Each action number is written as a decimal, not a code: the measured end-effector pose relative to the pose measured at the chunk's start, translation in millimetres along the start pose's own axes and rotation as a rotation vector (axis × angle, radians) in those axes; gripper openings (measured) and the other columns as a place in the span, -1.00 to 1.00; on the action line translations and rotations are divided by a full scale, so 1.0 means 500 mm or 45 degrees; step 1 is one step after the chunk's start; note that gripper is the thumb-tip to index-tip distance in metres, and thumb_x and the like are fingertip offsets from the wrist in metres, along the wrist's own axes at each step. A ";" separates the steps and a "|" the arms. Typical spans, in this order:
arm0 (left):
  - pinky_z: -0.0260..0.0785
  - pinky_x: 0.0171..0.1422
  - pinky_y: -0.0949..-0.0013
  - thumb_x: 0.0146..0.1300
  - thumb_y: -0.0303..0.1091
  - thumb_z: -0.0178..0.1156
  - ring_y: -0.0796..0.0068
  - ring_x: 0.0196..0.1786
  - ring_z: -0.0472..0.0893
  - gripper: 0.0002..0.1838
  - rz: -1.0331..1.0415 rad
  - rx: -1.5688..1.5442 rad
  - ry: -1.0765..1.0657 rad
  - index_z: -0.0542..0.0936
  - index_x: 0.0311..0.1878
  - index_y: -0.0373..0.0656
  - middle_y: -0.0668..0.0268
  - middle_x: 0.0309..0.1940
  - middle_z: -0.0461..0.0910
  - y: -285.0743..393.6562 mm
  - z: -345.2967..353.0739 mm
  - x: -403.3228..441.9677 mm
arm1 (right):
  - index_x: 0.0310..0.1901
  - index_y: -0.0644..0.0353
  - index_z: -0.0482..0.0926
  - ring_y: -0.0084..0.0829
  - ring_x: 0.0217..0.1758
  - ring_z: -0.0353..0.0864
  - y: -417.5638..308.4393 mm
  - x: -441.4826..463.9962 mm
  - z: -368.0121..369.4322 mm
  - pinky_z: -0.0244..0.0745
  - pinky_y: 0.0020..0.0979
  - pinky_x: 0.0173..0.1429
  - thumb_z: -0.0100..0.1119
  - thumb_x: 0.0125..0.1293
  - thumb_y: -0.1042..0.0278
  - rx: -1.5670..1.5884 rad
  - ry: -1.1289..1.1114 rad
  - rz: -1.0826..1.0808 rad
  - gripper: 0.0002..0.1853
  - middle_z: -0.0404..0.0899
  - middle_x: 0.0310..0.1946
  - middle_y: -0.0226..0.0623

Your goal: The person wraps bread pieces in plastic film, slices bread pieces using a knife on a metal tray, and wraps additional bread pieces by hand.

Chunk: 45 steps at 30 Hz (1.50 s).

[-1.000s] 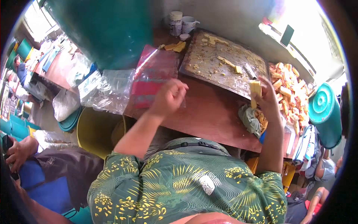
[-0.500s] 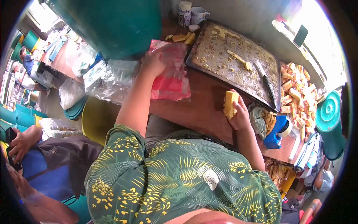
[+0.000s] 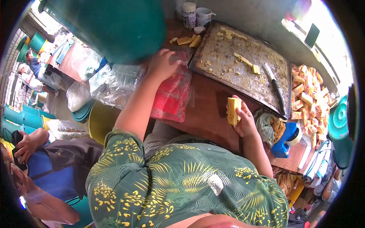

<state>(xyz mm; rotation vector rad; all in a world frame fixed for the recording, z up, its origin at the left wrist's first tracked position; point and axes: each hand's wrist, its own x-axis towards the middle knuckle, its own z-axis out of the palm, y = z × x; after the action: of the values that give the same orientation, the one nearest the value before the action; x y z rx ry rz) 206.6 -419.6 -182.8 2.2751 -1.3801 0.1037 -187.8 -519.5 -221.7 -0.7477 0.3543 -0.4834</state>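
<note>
In my right hand is a rectangular bar of yellow cake, held upright between thumb and fingers above the brown table. My left hand lies over the far end of a stack of red and clear plastic bags, its fingers stretched out and spread. Whether a bag clings to the fingertips I cannot tell. A large metal baking tray, strewn with crumbs and scraps, rests beyond my right hand. On it lies a knife with a black handle.
A large green bucket stands at the back left, beside clear plastic bags. Right of the tray are a heap of wrapped bars and a blue tape dispenser. Another person's hand is at the left.
My left hand has moved slightly away from me and to the right, its fingers more spread. The red bags lie a little nearer me. My right hand still holds the bar.
</note>
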 end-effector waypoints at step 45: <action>0.53 -0.01 0.13 0.38 -0.12 0.34 0.14 -0.15 0.70 -0.71 -0.212 -0.304 -0.001 0.65 -0.07 -0.16 0.12 -0.22 0.73 -0.089 0.132 0.295 | 0.51 0.07 0.32 -0.35 0.09 0.70 -0.012 0.000 -0.008 0.70 -0.28 0.10 0.35 0.40 0.25 0.042 0.082 0.170 -0.32 0.61 0.13 -0.26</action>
<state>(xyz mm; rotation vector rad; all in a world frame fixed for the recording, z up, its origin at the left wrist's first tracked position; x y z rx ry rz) 305.4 -551.9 -212.6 2.1765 -1.1316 -0.1105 -191.1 -525.4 -220.1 -0.6726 0.4523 -0.3875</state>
